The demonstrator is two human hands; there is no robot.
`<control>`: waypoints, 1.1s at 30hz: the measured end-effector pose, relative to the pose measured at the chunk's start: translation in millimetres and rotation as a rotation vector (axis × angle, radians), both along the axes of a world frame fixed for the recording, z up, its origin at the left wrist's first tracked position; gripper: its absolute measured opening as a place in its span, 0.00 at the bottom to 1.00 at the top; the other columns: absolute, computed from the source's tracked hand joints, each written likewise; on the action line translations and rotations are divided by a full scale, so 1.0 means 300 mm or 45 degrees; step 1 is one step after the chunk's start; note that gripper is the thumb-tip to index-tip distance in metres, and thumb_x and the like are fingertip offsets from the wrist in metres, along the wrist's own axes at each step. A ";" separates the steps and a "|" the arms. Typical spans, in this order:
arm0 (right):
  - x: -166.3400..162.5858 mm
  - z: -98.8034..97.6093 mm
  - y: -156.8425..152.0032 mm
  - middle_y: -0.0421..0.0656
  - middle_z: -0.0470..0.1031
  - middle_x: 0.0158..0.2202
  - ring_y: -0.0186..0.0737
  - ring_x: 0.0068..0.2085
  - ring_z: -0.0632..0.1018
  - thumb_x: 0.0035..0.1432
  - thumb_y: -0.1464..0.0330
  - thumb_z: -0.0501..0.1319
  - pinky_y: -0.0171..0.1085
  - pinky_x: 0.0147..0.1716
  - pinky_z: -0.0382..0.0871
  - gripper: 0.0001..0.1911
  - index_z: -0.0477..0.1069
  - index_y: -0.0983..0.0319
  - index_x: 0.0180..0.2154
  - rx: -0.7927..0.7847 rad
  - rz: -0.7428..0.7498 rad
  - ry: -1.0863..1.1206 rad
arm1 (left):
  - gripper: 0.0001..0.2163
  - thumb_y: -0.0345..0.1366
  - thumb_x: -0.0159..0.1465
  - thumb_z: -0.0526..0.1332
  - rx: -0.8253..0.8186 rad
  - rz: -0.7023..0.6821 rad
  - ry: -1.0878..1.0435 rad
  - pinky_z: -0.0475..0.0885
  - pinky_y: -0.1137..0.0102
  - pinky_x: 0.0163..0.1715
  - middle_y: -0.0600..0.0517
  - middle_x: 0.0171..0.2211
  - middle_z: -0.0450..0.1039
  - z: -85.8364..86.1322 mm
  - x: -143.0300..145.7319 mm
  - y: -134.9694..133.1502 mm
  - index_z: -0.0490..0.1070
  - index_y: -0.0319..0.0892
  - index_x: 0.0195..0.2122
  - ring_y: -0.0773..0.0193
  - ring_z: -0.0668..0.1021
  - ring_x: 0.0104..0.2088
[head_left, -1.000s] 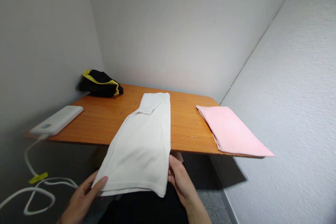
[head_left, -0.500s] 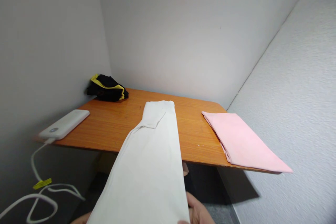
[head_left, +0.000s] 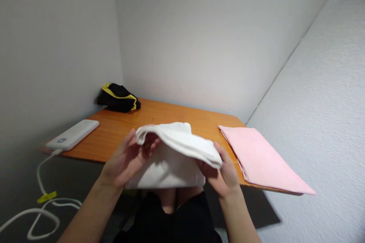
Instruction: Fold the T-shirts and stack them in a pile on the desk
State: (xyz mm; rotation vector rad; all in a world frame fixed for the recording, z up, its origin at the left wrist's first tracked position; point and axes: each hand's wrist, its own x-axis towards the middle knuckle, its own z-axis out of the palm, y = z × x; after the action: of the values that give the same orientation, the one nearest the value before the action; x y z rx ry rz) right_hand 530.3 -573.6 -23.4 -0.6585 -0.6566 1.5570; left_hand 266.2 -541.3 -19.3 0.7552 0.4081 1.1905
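Orange-brown wooden table (head_left: 111,133). White soft-fabric cloth (head_left: 182,144): far end on table, middle; near part past front edge, loose end lifted. Pink folded flat cloth (head_left: 262,159) on table's right, corner overhanging. Black-and-yellow fabric bundle (head_left: 118,97), far-left corner. 2 bare hands: left hand (head_left: 124,165) gripping lifted end's left side, right hand (head_left: 224,172) gripping right side. White rectangular power bank (head_left: 75,134), left edge, white cable (head_left: 31,210) plugged in, yellow tag (head_left: 47,197) on cable.

Standing by, I see the person's left forearm (head_left: 94,207) and right forearm (head_left: 238,212) slanting inward. The left hand (head_left: 124,164) curls its fingers, palm inward; the right hand (head_left: 224,172) grips opposite, fingers partly hidden. Bare legs (head_left: 169,198) show between.
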 end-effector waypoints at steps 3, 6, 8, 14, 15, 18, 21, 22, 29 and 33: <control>-0.006 0.052 0.163 0.46 0.76 0.49 0.43 0.48 0.77 0.55 0.56 0.64 0.38 0.45 0.72 0.17 0.73 0.61 0.40 0.142 -0.023 -0.056 | 0.25 0.51 0.66 0.55 0.233 0.142 0.251 0.64 0.55 0.60 0.42 0.58 0.68 0.030 0.048 0.141 0.63 0.41 0.58 0.52 0.71 0.58; 0.018 -0.009 0.168 0.46 0.77 0.43 0.41 0.39 0.77 0.55 0.56 0.64 0.35 0.35 0.70 0.17 0.71 0.61 0.40 0.200 -0.232 -0.584 | 0.24 0.48 0.63 0.61 0.553 0.421 0.907 0.56 0.54 0.64 0.44 0.62 0.63 -0.044 0.028 0.161 0.63 0.45 0.58 0.52 0.65 0.62; 0.035 -0.088 0.115 0.44 0.76 0.34 0.39 0.32 0.75 0.56 0.54 0.63 0.35 0.32 0.66 0.16 0.71 0.61 0.36 0.218 -0.407 -1.070 | 0.23 0.47 0.62 0.61 0.719 0.580 1.345 0.54 0.54 0.64 0.45 0.61 0.64 -0.122 -0.003 0.133 0.66 0.45 0.57 0.51 0.64 0.63; 0.041 -0.253 -0.068 0.43 0.68 0.18 0.42 0.23 0.69 0.61 0.49 0.53 0.38 0.26 0.54 0.25 0.64 0.56 0.19 -0.048 -0.721 -2.035 | 0.21 0.50 0.65 0.55 0.897 0.720 1.994 0.54 0.50 0.64 0.48 0.62 0.65 -0.280 -0.039 0.046 0.70 0.49 0.55 0.50 0.62 0.64; 0.039 -0.264 -0.088 0.43 0.69 0.17 0.42 0.22 0.69 0.61 0.48 0.53 0.38 0.25 0.53 0.27 0.64 0.56 0.18 -0.105 -0.699 -2.059 | 0.20 0.51 0.65 0.55 0.902 0.679 2.044 0.53 0.50 0.64 0.49 0.61 0.65 -0.292 -0.033 0.032 0.71 0.50 0.55 0.50 0.62 0.63; 0.032 -0.285 -0.117 0.44 0.71 0.16 0.43 0.21 0.72 0.59 0.46 0.56 0.37 0.24 0.56 0.27 0.66 0.55 0.16 -0.198 -0.597 -1.945 | 0.20 0.52 0.64 0.56 0.908 0.600 2.125 0.54 0.48 0.63 0.51 0.59 0.68 -0.300 -0.009 -0.019 0.72 0.54 0.54 0.49 0.66 0.61; 0.024 -0.302 -0.112 0.41 0.71 0.15 0.41 0.20 0.73 0.59 0.45 0.55 0.36 0.26 0.61 0.27 0.66 0.56 0.17 -0.248 -0.454 -1.741 | 0.16 0.54 0.64 0.56 0.930 0.478 2.166 0.59 0.50 0.59 0.53 0.53 0.74 -0.257 0.012 -0.048 0.76 0.58 0.48 0.49 0.72 0.55; 0.022 -0.308 -0.109 0.41 0.71 0.15 0.40 0.20 0.73 0.59 0.45 0.54 0.36 0.26 0.62 0.28 0.67 0.57 0.18 -0.256 -0.422 -1.663 | 0.15 0.54 0.64 0.55 0.940 0.414 2.180 0.62 0.51 0.57 0.53 0.50 0.76 -0.233 0.018 -0.040 0.77 0.57 0.44 0.49 0.74 0.53; 0.073 -0.356 -0.162 0.44 0.72 0.16 0.37 0.18 0.71 0.57 0.42 0.55 0.34 0.21 0.64 0.29 0.63 0.60 0.20 -0.218 -0.460 -1.172 | 0.26 0.50 0.66 0.51 0.965 0.528 2.293 0.63 0.57 0.55 0.37 0.55 0.69 -0.123 0.104 0.280 0.66 0.33 0.56 0.46 0.70 0.56; 0.138 -0.373 -0.208 0.43 0.73 0.23 0.38 0.24 0.73 0.54 0.44 0.60 0.34 0.22 0.67 0.30 0.72 0.66 0.37 -0.175 -0.595 -1.008 | 0.25 0.51 0.63 0.53 0.966 0.312 2.413 0.67 0.58 0.49 0.36 0.48 0.73 -0.140 0.207 0.389 0.70 0.33 0.49 0.46 0.74 0.49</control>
State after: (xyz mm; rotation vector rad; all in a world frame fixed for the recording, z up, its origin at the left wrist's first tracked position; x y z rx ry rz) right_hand 571.7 -636.1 -135.3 -1.4496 -0.8916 0.8786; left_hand 328.3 -424.6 -61.4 2.4710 1.6401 0.4303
